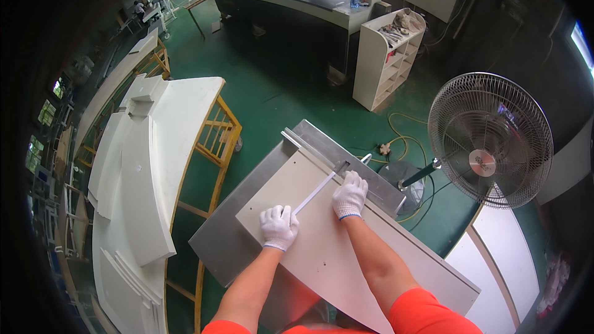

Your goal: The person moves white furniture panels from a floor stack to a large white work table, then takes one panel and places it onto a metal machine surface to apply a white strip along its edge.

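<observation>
Orange-red fabric sleeves point(427, 312) lie nearest, at the bottom of the frame. Above them, at centre, a large flat pale-beige panel point(322, 235) sits on a grey metal table point(226, 226), which seems to carry most of its weight. A narrow flat whitish strip point(314, 193) crosses the panel's upper part on a slant. The white-gloved left hand point(279, 227) closes on its lower end, probably to keep it straight. The white-gloved right hand point(350, 195), fingers bent, rests by the panel's upper-right edge, just beside the strip's upper end, perhaps steadying the panel; whether it grips the strip I cannot tell.

The panel reaches past the table toward the lower right, so that end looks awkward to swing. A round wire-caged fan point(482, 163) restricts the right side. Green floor point(260, 111) gives more room toward upper centre; at left, white boards point(139, 173) on a yellow frame point(237, 128) leave a narrower lane.
</observation>
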The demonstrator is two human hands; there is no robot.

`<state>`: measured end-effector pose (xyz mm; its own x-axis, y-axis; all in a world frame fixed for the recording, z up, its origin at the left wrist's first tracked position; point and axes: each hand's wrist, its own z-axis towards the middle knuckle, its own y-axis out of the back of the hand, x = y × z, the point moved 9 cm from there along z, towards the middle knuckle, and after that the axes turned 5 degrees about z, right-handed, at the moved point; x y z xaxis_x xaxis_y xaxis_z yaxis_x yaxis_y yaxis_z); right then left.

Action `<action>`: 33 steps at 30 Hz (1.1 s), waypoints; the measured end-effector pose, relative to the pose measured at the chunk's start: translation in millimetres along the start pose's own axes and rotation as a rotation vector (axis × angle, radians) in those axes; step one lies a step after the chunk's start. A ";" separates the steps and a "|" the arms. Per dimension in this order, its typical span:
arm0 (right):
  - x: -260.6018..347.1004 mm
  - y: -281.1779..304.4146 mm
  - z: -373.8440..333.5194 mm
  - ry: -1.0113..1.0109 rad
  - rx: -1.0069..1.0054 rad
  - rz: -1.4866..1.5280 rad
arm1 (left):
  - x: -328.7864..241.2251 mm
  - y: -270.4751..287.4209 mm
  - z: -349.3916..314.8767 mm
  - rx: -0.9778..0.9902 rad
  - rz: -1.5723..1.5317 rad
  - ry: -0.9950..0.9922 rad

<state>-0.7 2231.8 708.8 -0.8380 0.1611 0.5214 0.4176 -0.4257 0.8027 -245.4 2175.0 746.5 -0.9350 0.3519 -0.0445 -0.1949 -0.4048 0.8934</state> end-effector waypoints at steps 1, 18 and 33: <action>-8.5 2.4 3.9 -0.012 -0.001 0.042 | -4.2 -0.2 7.2 0.011 -0.013 0.000; -452.5 376.5 -363.4 -1.133 -0.240 -0.582 | -9.1 -10.6 10.5 0.019 0.075 0.061; -499.9 317.6 -132.4 -0.893 0.016 0.010 | -3.6 -5.1 -14.5 0.113 0.064 0.205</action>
<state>504.4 1898.2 664.8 -0.2508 0.7939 0.5539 0.4339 -0.4193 0.7974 -245.4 2163.6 735.7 -0.9872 0.1454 -0.0658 -0.1099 -0.3202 0.9410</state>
